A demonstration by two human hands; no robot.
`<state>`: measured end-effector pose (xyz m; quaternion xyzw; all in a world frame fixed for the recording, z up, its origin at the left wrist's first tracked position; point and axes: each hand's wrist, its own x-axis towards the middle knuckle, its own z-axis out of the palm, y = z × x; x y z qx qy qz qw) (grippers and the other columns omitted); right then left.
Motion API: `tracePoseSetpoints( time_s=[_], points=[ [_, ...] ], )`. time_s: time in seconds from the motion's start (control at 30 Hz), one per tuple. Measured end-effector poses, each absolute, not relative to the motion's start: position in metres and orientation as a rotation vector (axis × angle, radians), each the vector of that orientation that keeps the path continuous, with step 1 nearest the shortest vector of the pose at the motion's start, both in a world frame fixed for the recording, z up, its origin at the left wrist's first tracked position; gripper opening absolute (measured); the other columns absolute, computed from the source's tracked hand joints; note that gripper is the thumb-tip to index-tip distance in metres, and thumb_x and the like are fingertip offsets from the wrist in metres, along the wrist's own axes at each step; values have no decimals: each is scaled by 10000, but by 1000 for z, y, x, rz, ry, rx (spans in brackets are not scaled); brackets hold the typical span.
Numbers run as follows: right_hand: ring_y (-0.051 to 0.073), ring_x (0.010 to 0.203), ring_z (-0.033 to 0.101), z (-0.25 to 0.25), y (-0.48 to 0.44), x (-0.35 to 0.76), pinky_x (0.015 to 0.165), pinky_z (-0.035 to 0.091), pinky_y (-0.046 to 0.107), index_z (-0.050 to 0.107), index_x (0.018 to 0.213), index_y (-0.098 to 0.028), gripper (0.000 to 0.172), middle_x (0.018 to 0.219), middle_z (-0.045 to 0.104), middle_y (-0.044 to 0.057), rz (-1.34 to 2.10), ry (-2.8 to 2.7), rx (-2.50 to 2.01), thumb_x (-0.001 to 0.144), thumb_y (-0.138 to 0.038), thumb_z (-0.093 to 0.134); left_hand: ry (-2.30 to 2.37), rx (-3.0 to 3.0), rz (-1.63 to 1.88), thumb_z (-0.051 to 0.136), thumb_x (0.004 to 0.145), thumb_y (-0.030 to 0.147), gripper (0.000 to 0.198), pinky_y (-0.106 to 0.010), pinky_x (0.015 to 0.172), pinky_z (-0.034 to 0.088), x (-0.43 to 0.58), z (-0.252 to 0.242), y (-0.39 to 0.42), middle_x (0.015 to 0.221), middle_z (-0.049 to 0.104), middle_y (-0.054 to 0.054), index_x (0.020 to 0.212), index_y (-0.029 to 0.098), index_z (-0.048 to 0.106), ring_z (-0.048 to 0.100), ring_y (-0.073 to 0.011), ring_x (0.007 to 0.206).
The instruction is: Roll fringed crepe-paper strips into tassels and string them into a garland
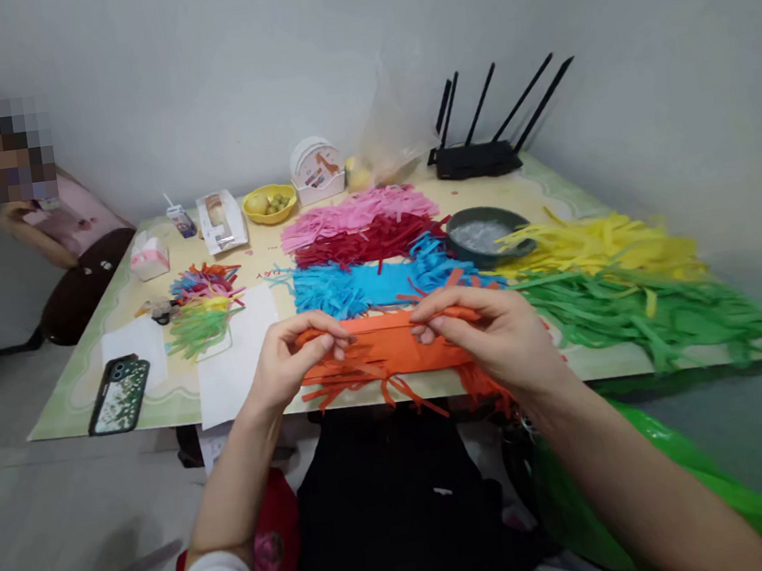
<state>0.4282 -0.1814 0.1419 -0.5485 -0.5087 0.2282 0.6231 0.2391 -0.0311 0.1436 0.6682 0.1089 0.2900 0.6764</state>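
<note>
A fringed orange paper strip is held up at the table's near edge, with cut tassels hanging down. My left hand pinches its left end. My right hand pinches its upper edge on the right. Behind it lie piles of fringed paper: blue, dark red, pink, yellow and green.
A phone and white sheets lie at the left, by a mixed-colour tassel bundle. A grey bowl, a yellow fruit bowl, a router and small boxes stand further back. Another person sits at the far left.
</note>
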Motion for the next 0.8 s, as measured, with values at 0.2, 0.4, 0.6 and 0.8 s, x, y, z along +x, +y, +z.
tracePoseSetpoints(
  time_s=[0.2, 0.4, 0.6, 0.8],
  points=[
    [154, 752, 678, 149, -187, 422, 725, 534, 261, 693, 829, -202, 56, 794, 720, 22, 228, -1340, -1432, 856, -200, 644, 360, 1730, 751, 686, 836, 301, 183, -184, 560, 470, 237, 145, -37, 671, 635, 9, 800, 160, 576, 591, -84, 564],
    [185, 895, 700, 150, -189, 418, 810, 539, 293, 684, 1022, -207, 156, 988, 747, 53, -32, -1459, -1629, 893, -189, 598, 411, 2225, 791, 614, 885, 240, 128, -230, 766, 524, 232, 150, -38, 936, 744, -56, 980, 178, 673, 704, -145, 828],
    [160, 736, 713, 152, -188, 416, 695, 571, 262, 655, 902, -196, 67, 795, 731, 25, 339, -1264, -1529, 882, -248, 618, 396, 1888, 693, 616, 890, 267, 117, -257, 723, 570, 230, 152, -42, 797, 745, -50, 889, 152, 635, 723, -155, 743],
    [153, 723, 733, 147, -185, 416, 694, 612, 251, 755, 949, -222, 137, 801, 761, 28, 597, -1095, -1288, 865, -277, 663, 411, 1476, 576, 677, 846, 285, 228, -237, 624, 590, 228, 145, -42, 807, 765, -70, 1014, 143, 739, 730, -159, 688]
  ],
)
